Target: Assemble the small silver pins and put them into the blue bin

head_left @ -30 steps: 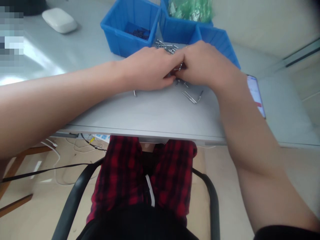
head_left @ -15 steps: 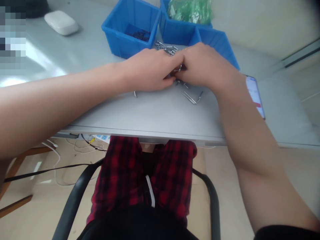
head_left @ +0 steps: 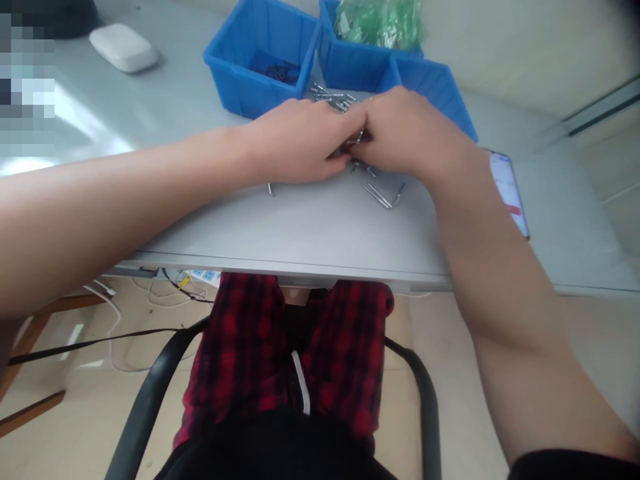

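Note:
My left hand (head_left: 310, 141) and my right hand (head_left: 395, 130) meet over the grey table (head_left: 300, 227), fingers curled in and touching. A thin shiny metal piece (head_left: 360, 135) shows between them, but which hand grips it is hidden. Behind the hands lies a pile of silver metal pieces (head_left: 335, 98). In front of them, several loose thin pieces (head_left: 379, 195) rest on the table, and one more (head_left: 271, 189) lies beside my left wrist.
A blue bin (head_left: 250, 87) with dark small parts stands behind my left hand. Further right are a blue bin (head_left: 347, 70) with green bags (head_left: 380, 23) and another blue bin (head_left: 440, 87). A phone (head_left: 509, 190) lies by my right forearm; a white case (head_left: 123, 47) sits far left.

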A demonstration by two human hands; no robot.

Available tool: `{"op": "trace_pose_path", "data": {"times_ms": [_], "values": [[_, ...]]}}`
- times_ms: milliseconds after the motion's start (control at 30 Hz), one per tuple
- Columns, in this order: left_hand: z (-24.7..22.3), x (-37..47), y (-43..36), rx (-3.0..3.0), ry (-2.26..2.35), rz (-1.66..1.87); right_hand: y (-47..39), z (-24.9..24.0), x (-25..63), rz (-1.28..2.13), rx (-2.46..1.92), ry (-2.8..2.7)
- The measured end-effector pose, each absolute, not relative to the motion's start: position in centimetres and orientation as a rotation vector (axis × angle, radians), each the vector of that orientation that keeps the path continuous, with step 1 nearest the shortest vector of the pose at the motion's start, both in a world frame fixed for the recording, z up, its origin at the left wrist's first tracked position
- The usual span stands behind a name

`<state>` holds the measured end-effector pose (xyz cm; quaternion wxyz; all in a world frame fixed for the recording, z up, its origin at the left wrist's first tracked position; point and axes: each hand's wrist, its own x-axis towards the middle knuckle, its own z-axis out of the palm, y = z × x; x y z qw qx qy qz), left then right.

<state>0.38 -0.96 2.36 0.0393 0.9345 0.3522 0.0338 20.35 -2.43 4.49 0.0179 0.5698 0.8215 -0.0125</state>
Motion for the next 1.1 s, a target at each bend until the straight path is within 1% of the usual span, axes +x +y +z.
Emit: {"op": "trace_pose_path", "data": {"times_ms": [433,700,867,1100], "values": [[1.8,0.3,-0.5,2.867,1.058,0.146,-2.3,4.6,20.1,-0.028,1.762,2.53],[2.5,0.5,-1.1,2.858,1.08,0.073,-2.7,4.7,20.1,-0.044,1.751,2.566],[2.2,0.4,-0.8,2.839,1.113,0.109,-2.6,4.6,20.0,-0.025,1.754,2.531],[3.0,0.2,-1.7,2.907,1.035,0.097,-2.4,4.6,20.0,-0.007,1.763,2.512]]}}
